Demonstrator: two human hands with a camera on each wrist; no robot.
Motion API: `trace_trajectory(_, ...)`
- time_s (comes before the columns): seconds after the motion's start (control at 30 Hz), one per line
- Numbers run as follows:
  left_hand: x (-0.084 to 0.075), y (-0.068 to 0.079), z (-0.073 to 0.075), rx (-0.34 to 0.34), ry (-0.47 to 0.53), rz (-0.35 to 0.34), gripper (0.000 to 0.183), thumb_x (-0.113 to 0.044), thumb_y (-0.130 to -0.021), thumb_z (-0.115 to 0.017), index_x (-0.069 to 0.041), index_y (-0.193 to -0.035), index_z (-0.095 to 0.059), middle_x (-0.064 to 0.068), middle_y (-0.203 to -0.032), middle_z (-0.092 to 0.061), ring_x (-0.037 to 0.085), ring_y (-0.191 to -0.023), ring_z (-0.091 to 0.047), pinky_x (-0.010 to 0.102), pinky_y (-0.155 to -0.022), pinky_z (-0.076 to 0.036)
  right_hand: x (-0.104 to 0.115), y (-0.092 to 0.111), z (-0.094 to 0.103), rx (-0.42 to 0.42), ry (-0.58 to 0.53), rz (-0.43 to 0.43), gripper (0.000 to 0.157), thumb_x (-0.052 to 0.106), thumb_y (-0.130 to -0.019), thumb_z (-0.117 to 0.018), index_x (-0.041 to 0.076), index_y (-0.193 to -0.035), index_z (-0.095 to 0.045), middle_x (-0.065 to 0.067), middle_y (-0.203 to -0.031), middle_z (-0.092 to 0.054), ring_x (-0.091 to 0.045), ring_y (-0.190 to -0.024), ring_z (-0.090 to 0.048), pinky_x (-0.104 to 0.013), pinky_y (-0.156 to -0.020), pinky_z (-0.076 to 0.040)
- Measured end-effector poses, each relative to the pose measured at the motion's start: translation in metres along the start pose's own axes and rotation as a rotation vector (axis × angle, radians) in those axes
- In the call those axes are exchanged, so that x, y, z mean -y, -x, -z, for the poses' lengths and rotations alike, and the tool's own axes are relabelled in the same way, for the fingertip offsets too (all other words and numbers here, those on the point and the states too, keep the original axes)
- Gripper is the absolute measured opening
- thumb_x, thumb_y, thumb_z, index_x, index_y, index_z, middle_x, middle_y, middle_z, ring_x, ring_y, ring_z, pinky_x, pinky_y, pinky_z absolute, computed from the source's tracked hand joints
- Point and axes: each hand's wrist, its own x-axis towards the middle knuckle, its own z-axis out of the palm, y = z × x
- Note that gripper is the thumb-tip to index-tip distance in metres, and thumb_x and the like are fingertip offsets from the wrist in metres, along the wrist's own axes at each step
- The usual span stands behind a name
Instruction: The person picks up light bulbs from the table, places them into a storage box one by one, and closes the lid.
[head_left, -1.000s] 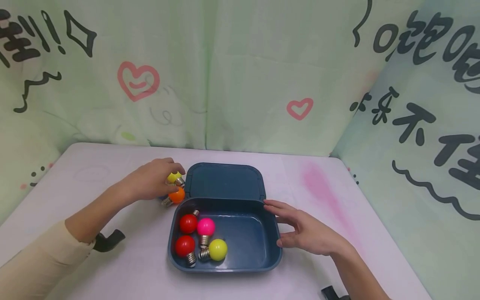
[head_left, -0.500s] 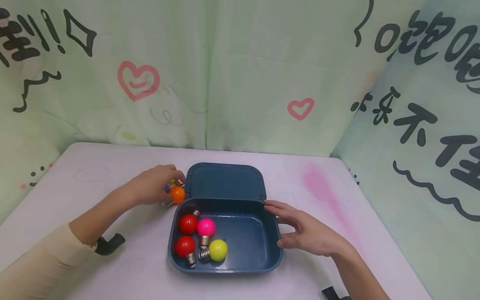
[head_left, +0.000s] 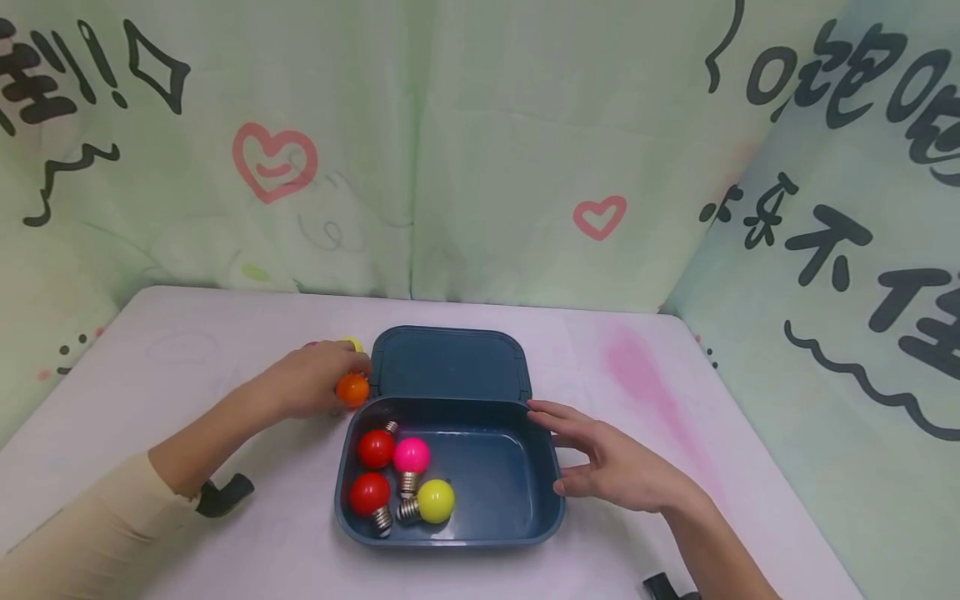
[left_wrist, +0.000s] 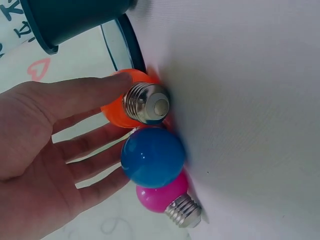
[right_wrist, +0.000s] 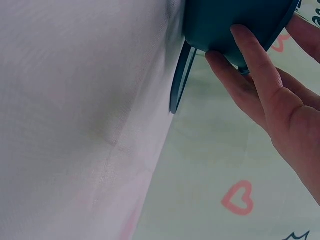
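Observation:
My left hand point(head_left: 318, 379) is at the left of the dark blue box, its thumb and fingers around an orange light bulb point(head_left: 352, 390). In the left wrist view the thumb presses that bulb beside its metal screw base, with fingers behind it. A blue bulb point(left_wrist: 152, 157) and a magenta bulb point(left_wrist: 160, 197) lie close by on the table. Part of a yellow bulb point(head_left: 354, 342) shows past the knuckles. My right hand point(head_left: 622, 462) touches the right side of the box point(head_left: 495, 475) with fairly straight, spread fingers.
Inside the box, at its left, lie two red bulbs point(head_left: 370, 493), a pink bulb point(head_left: 412, 455) and a yellow-green bulb point(head_left: 437, 500). The box's lid point(head_left: 450, 362) lies right behind it. Printed curtains point(head_left: 487, 167) enclose the white table point(head_left: 225, 500) at the back and sides.
My left hand has come slightly toward me and closed its thumb and fingers around the orange bulb. The right hand and the box have stayed put.

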Motion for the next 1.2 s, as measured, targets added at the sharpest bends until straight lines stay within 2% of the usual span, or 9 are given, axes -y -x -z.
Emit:
trace_trajectory(0.4,-0.002,-0.001,-0.003,-0.023,-0.025,0.008,0.039,-0.009,-0.079,-0.089,-0.01,-0.115,-0.075,0.008,-0.104,-0.069,0.024,-0.096,-0.064,0.044,-0.084,-0.063,-0.002,0.0,0.001,0.005,0.011,0.03,0.079,0.006,-0.093,-0.073,0.012,-0.162,-0.036,-0.005,-0.172,-0.026,-0.048,-0.146,-0.042,-0.042,-0.107,-0.054)
trace_trajectory(0.5,-0.002,-0.001,-0.003,-0.041,-0.009,-0.002,0.037,-0.01,-0.079,-0.088,-0.011,-0.114,-0.075,0.007,-0.103,-0.068,0.023,-0.094,-0.063,0.043,-0.082,-0.063,-0.002,0.0,0.0,0.005,0.012,0.029,0.078,0.006,-0.092,-0.073,0.012,-0.162,-0.037,-0.005,-0.172,-0.026,-0.047,-0.146,-0.042,-0.036,-0.106,-0.054)
trace_trajectory(0.73,-0.008,0.0,0.004,-0.082,0.055,-0.046,0.032,-0.007,-0.08,-0.087,-0.011,-0.109,-0.074,0.008,-0.102,-0.067,0.025,-0.096,-0.064,0.042,-0.082,-0.064,-0.003,-0.001,0.001,0.005,0.011,0.032,0.078,0.005,-0.092,-0.073,0.01,-0.162,-0.036,-0.006,-0.172,-0.026,-0.048,-0.145,-0.043,-0.035,-0.106,-0.054)
trace_trajectory(0.9,-0.008,0.0,0.005,-0.121,0.094,-0.062,0.035,-0.002,-0.079,-0.086,-0.009,-0.111,-0.073,0.01,-0.103,-0.067,0.026,-0.098,-0.065,0.041,-0.082,-0.065,-0.003,-0.001,0.001,0.008,0.005,0.035,0.078,0.005,-0.092,-0.072,0.009,-0.161,-0.037,-0.006,-0.172,-0.027,-0.047,-0.145,-0.044,-0.027,-0.104,-0.053)
trace_trajectory(1.2,-0.01,-0.002,0.009,-0.134,0.13,-0.079,0.039,0.0,-0.079,-0.086,-0.008,-0.114,-0.073,0.01,-0.105,-0.066,0.026,-0.099,-0.065,0.039,-0.08,-0.065,-0.002,0.0,0.001,0.006,-0.01,0.02,0.08,0.005,-0.092,-0.073,0.014,-0.163,-0.035,-0.005,-0.172,-0.027,-0.047,-0.146,-0.042,-0.029,-0.104,-0.054)
